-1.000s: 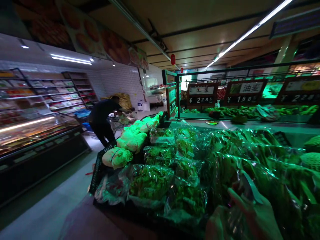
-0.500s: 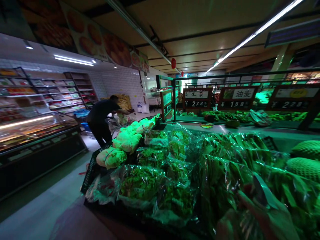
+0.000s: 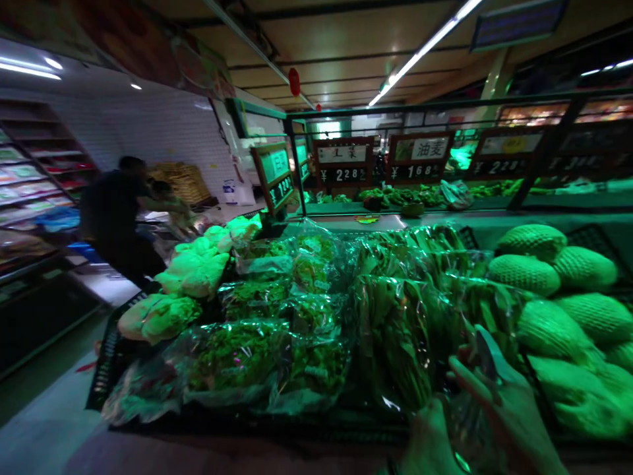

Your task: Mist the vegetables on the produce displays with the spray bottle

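My right hand is at the bottom right, its fingers closed on a clear plastic bag that they lift at the front of the produce display. My left hand sits just left of it at the lower edge, curled against the same crinkled plastic. Both hands hover over bagged dark leafy greens. Bagged curly lettuce lies to the left, and net-wrapped cabbages are piled to the right.
Pale napa cabbages lie at the display's left end on black crates. A person in dark clothes bends over a cart in the left aisle. Price signs hang on a rail behind. Shelves line the left wall.
The view has swung to the right, so the net-wrapped cabbages now show and the aisle person sits further left. My hands stay on the plastic bag at the bottom right.
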`<state>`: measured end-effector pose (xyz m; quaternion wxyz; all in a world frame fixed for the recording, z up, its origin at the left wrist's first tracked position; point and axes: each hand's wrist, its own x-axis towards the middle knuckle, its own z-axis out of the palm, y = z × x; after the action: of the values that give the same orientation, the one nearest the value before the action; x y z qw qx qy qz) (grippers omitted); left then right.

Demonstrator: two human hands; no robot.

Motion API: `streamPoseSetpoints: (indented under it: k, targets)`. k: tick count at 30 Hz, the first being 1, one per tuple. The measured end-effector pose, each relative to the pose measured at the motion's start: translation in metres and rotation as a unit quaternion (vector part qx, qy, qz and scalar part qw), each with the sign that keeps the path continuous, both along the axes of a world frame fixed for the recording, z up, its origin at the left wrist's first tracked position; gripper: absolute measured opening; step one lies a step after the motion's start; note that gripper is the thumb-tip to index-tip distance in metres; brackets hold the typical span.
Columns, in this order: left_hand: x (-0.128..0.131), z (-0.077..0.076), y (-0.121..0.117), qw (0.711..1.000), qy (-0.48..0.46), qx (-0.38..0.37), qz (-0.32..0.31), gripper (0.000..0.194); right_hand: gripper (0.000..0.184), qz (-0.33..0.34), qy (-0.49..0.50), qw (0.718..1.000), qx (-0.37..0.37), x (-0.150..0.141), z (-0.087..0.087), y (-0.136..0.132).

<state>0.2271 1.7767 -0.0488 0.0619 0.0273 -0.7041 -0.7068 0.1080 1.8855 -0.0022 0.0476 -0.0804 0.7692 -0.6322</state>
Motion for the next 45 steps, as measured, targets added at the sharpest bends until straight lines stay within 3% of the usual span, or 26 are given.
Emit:
streamPoseSetpoints:
  k: [4, 10, 13, 17, 21, 28, 31, 37, 45]
  targets:
    - [-0.007, -0.006, 0.009, 1.0, 0.005, 0.025, -0.004, 0.081, 0.067, 0.004, 0.002, 1.0, 0.014, 0.006, -0.013, -0.004]
    - [-0.002, -0.003, -0.003, 0.996, 0.003, 0.083, 0.021, 0.073, 0.085, 0.049, -0.009, 0.997, -0.05, 0.004, -0.023, -0.027]
    - [0.003, 0.0, -0.013, 0.993, -0.03, 0.105, 0.038, 0.07, 0.069, 0.077, 0.009, 0.997, -0.021, 0.005, -0.016, -0.045]
    - [0.011, 0.0, -0.024, 0.987, -0.018, 0.14, 0.081, 0.06, 0.035, 0.119, 0.021, 0.992, -0.028, 0.012, -0.001, -0.074]
    - [0.019, -0.011, -0.036, 0.984, -0.002, 0.133, 0.115, 0.067, 0.025, 0.152, 0.005, 0.987, -0.055, 0.02, 0.004, -0.099]
    - [0.022, -0.034, -0.045, 0.981, -0.08, 0.072, 0.162, 0.079, 0.046, 0.188, 0.012, 0.981, -0.054, 0.02, -0.012, -0.117]
    - [0.024, -0.037, -0.044, 0.972, -0.083, 0.092, 0.198, 0.08, 0.04, 0.183, 0.013, 0.982, -0.044, 0.019, -0.017, -0.119]
    - [0.023, -0.026, -0.049, 0.977, -0.079, 0.074, 0.182, 0.073, 0.023, 0.157, 0.003, 0.986, -0.052, 0.021, -0.016, -0.118]
    - [0.016, -0.016, -0.046, 0.979, -0.07, 0.076, 0.178, 0.07, 0.059, 0.157, 0.003, 0.984, -0.084, 0.019, -0.009, -0.108]
